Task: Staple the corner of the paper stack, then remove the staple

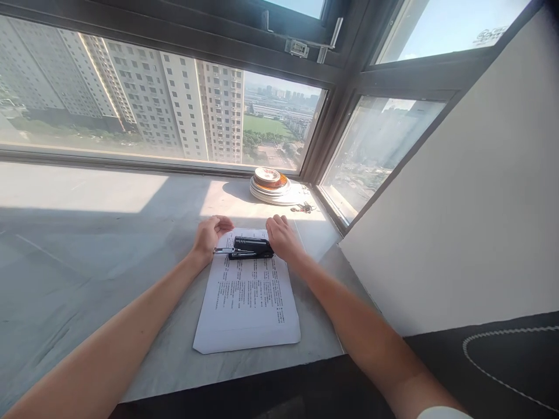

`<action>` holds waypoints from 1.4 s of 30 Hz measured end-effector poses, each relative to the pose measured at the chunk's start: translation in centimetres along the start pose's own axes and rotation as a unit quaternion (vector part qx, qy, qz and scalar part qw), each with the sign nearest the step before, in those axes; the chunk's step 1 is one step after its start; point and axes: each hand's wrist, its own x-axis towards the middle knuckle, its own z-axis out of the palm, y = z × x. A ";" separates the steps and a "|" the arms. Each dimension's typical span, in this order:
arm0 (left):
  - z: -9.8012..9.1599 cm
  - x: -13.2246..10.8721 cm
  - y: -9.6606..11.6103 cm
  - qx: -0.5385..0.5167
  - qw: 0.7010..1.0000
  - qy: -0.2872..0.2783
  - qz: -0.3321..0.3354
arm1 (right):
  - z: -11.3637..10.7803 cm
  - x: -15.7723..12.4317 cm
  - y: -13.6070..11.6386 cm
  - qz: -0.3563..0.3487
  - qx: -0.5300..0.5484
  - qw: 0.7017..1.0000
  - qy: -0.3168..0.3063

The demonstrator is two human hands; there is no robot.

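Note:
A black stapler [251, 247] lies crosswise on the upper part of a white printed sheet [248, 297], its narrow metal end sticking out to the left. My left hand [210, 235] is at the sheet's upper left corner, beside that metal end. Its fingers are bent at the knuckles and stretch to the right along the top edge; the thumb is mostly hidden. At the upper right corner, my right hand [282, 235] is closed, its fingers curled, against the stapler's right end. What those fingers grip is hidden behind the hand.
A stack of round rolls [269, 186], white with an amber one, stands in sunlight near the window corner. Small dark tangled bits [303, 208] lie beside it. The grey marble sill [87, 279] ends at a dark front edge, and a white wall [458, 203] rises at right.

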 end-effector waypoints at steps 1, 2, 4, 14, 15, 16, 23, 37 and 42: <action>0.0 0.0 0.0 -0.006 1.000 0.002 -0.003 | -0.1 0.0 0.0 -0.007 0.019 1.000 0.004; 0.1 0.0 0.1 -0.010 1.000 -0.001 -0.006 | -0.3 -0.1 -0.1 -0.024 0.046 0.999 0.007; 0.2 -0.1 0.3 -0.018 1.000 -0.005 -0.009 | -0.4 -0.3 -0.3 -0.085 0.107 0.991 -0.007; 0.7 -0.9 1.5 -0.076 0.996 -0.055 -0.014 | -0.1 -2.2 -1.4 -0.142 0.122 0.982 0.035; 0.7 -1.0 1.6 -0.089 0.991 -0.085 -0.049 | -0.5 -2.2 -1.3 -0.155 0.102 0.981 0.061; 0.7 -1.1 1.6 -0.097 0.984 -0.124 -0.087 | -0.9 -2.1 -1.2 -0.172 0.074 0.979 0.076; 0.6 -1.3 1.1 -0.116 0.950 -0.243 -0.160 | -1.3 -1.1 -0.7 -0.348 -0.115 0.921 0.127; 0.4 0.0 1.3 -0.150 0.986 -0.037 0.059 | 0.4 -1.9 -1.5 -0.097 0.210 0.972 -0.042; 0.6 -1.9 2.7 0.034 0.981 -0.079 0.175 | 0.3 -1.4 -1.5 -0.115 0.209 0.968 -0.079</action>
